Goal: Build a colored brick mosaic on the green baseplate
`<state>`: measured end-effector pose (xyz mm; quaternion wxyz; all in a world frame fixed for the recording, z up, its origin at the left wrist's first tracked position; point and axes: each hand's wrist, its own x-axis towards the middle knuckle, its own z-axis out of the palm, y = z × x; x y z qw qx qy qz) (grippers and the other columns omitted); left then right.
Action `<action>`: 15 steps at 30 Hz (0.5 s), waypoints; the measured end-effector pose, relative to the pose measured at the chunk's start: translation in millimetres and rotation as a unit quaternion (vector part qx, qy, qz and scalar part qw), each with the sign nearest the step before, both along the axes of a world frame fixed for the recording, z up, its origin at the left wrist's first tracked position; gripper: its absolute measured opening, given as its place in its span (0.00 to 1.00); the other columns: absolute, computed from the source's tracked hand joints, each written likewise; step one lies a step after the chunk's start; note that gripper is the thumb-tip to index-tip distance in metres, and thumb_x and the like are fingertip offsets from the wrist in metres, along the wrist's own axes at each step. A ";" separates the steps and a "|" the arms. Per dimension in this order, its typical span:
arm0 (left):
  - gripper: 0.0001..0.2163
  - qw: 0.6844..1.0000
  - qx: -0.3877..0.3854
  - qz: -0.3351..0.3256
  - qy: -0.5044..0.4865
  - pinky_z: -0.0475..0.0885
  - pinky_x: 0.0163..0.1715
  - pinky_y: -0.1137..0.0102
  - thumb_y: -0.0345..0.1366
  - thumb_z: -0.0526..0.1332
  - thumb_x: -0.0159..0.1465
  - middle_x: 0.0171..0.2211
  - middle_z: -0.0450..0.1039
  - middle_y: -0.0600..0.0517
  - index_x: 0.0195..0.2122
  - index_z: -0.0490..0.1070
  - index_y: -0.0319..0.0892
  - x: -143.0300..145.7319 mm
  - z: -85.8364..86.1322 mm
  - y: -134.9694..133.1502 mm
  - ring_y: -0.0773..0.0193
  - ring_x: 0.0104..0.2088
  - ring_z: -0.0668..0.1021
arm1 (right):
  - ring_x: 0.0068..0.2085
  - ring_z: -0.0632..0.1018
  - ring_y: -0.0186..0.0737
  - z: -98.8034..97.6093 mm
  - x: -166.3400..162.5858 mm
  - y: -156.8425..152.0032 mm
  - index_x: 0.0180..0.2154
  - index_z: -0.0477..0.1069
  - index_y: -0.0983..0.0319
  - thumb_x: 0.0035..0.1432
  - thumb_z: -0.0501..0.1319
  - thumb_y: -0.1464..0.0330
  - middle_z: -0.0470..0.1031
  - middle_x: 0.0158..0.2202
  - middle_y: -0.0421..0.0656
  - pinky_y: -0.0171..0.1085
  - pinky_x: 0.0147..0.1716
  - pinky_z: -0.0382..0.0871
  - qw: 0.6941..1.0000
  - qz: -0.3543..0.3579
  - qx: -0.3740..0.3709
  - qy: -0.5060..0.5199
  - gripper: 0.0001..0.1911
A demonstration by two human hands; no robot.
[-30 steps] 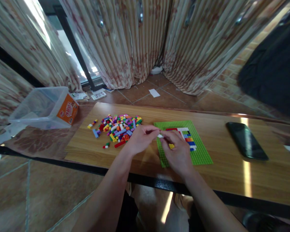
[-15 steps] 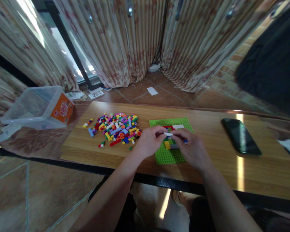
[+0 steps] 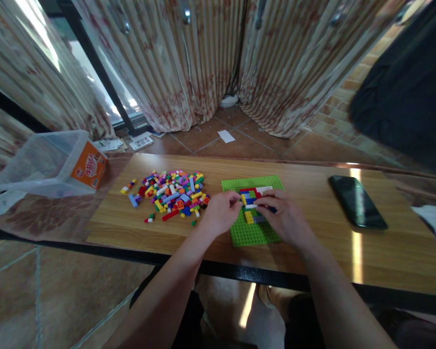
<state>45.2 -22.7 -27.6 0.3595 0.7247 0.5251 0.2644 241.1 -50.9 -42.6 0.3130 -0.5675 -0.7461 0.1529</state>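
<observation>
Presently on view, item by item:

- Left hand (image 3: 221, 214): fingers curled, tips at the left end of a white brick (image 3: 251, 206); whether it grips the brick cannot be told.
- Right hand (image 3: 286, 219): fingertips pinched on the right end of the same white brick, palm down.
- White brick: small and narrow, lying level between the two hands, low over the middle of the green baseplate (image 3: 252, 235).
- Green baseplate: flat on the wooden table (image 3: 312, 254), bearing rows of red, white, blue and yellow bricks at its far half, partly hidden by the fingers.
- Brick pile (image 3: 172, 195): loose, many colours, on the table just left of the left hand.
- Phone (image 3: 356, 201): dark, face up, well apart to the right.
- Clear plastic box (image 3: 39, 162): orange label, at the far left.
- Striped curtains (image 3: 203, 63): behind the table.
</observation>
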 end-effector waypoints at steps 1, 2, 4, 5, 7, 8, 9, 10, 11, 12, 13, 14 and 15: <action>0.08 1.000 -0.003 -0.004 0.006 0.74 0.39 0.68 0.29 0.59 0.62 0.36 0.81 0.49 0.40 0.77 0.39 1.7 -0.7 -0.6 0.62 0.36 0.80 | 0.48 0.75 0.49 -1.4 -0.3 0.7 0.37 0.80 0.56 0.59 0.61 0.67 0.74 0.44 0.47 0.50 0.51 0.69 1.000 -0.002 0.001 -0.006 0.09; 0.09 1.000 -0.003 -0.005 0.011 0.74 0.40 0.68 0.29 0.59 0.62 0.36 0.81 0.48 0.41 0.76 0.39 3.0 -1.5 -0.8 0.61 0.37 0.80 | 0.48 0.75 0.49 -2.6 -0.5 1.2 0.38 0.80 0.56 0.59 0.61 0.67 0.74 0.45 0.47 0.50 0.51 0.69 1.000 -0.006 0.003 -0.008 0.09; 0.09 1.000 -0.003 -0.002 0.022 0.74 0.41 0.68 0.30 0.59 0.62 0.38 0.81 0.48 0.43 0.76 0.39 4.7 -3.1 -0.6 0.61 0.38 0.80 | 0.48 0.74 0.48 -4.6 -1.0 2.0 0.37 0.80 0.56 0.58 0.61 0.68 0.74 0.45 0.47 0.50 0.51 0.69 1.000 -0.018 0.007 -0.009 0.09; 0.10 1.000 -0.003 0.001 0.030 0.74 0.41 0.67 0.30 0.60 0.62 0.38 0.81 0.48 0.44 0.76 0.39 5.4 -3.5 -0.5 0.61 0.38 0.80 | 0.48 0.75 0.48 -5.3 -1.5 2.2 0.37 0.81 0.57 0.58 0.62 0.68 0.74 0.45 0.47 0.50 0.50 0.69 1.000 -0.027 0.010 -0.010 0.08; 0.11 0.999 -0.002 0.004 0.046 0.74 0.40 0.67 0.30 0.60 0.62 0.37 0.81 0.48 0.45 0.75 0.39 6.9 -3.5 -1.1 0.60 0.37 0.81 | 0.47 0.75 0.48 -5.9 -3.1 2.4 0.37 0.80 0.57 0.56 0.62 0.69 0.74 0.44 0.47 0.49 0.49 0.69 0.999 -0.045 0.015 -0.010 0.08; 0.11 0.999 -0.002 0.004 0.054 0.74 0.40 0.67 0.31 0.60 0.62 0.37 0.81 0.48 0.45 0.75 0.40 7.7 -3.1 -1.7 0.60 0.36 0.81 | 0.47 0.75 0.48 -5.9 -4.0 2.4 0.37 0.80 0.58 0.56 0.63 0.69 0.74 0.44 0.47 0.49 0.49 0.70 0.999 -0.052 0.015 -0.008 0.08; 0.11 0.998 0.000 0.004 0.062 0.74 0.40 0.66 0.31 0.60 0.62 0.37 0.81 0.48 0.45 0.74 0.40 8.7 -2.5 -2.5 0.60 0.36 0.81 | 0.46 0.75 0.48 -5.5 -4.8 2.4 0.37 0.80 0.58 0.55 0.63 0.69 0.75 0.43 0.47 0.49 0.49 0.70 0.998 -0.057 0.013 -0.006 0.08; 0.11 0.997 0.001 0.005 0.071 0.74 0.40 0.66 0.31 0.60 0.62 0.37 0.81 0.49 0.46 0.74 0.40 9.7 -1.8 -3.5 0.60 0.36 0.81 | 0.46 0.75 0.48 -5.0 -5.4 2.3 0.37 0.80 0.58 0.55 0.63 0.69 0.75 0.43 0.47 0.49 0.48 0.70 0.998 -0.061 0.010 -0.004 0.08; 0.11 0.997 0.004 0.007 0.079 0.74 0.40 0.66 0.32 0.61 0.62 0.37 0.81 0.49 0.46 0.74 0.41 10.6 -1.2 -4.4 0.60 0.36 0.81 | 0.46 0.75 0.48 -4.4 -5.7 2.1 0.37 0.80 0.58 0.55 0.63 0.69 0.75 0.43 0.47 0.49 0.48 0.70 0.998 -0.065 0.007 -0.001 0.08; 0.12 0.996 0.006 0.009 0.087 0.74 0.40 0.65 0.32 0.61 0.62 0.37 0.81 0.49 0.47 0.73 0.42 11.4 -0.7 -5.3 0.59 0.36 0.81 | 0.46 0.75 0.48 -3.7 -5.7 1.9 0.36 0.80 0.59 0.55 0.63 0.68 0.76 0.43 0.47 0.49 0.48 0.70 0.998 -0.069 0.005 0.002 0.08; 0.12 0.995 0.010 0.012 0.095 0.73 0.41 0.65 0.32 0.61 0.62 0.37 0.81 0.50 0.48 0.73 0.42 12.2 -0.4 -6.0 0.59 0.36 0.81 | 0.45 0.75 0.47 -3.0 -5.5 1.6 0.36 0.80 0.59 0.55 0.63 0.68 0.76 0.43 0.47 0.49 0.48 0.70 0.997 -0.074 0.003 0.007 0.08; 0.13 0.995 0.013 0.013 0.101 0.73 0.41 0.65 0.33 0.62 0.63 0.37 0.81 0.50 0.49 0.72 0.43 12.8 -0.2 -6.6 0.59 0.36 0.81 | 0.45 0.76 0.47 -2.4 -5.0 1.3 0.36 0.80 0.59 0.55 0.63 0.67 0.76 0.43 0.47 0.49 0.48 0.70 0.997 -0.079 0.001 0.013 0.08; 0.13 0.994 0.015 0.013 0.107 0.73 0.41 0.65 0.33 0.62 0.63 0.37 0.81 0.50 0.49 0.72 0.43 13.5 -0.1 -7.0 0.58 0.37 0.81 | 0.45 0.76 0.47 -1.9 -4.4 0.9 0.35 0.80 0.59 0.55 0.62 0.67 0.76 0.44 0.47 0.49 0.48 0.70 0.996 -0.086 0.000 0.022 0.08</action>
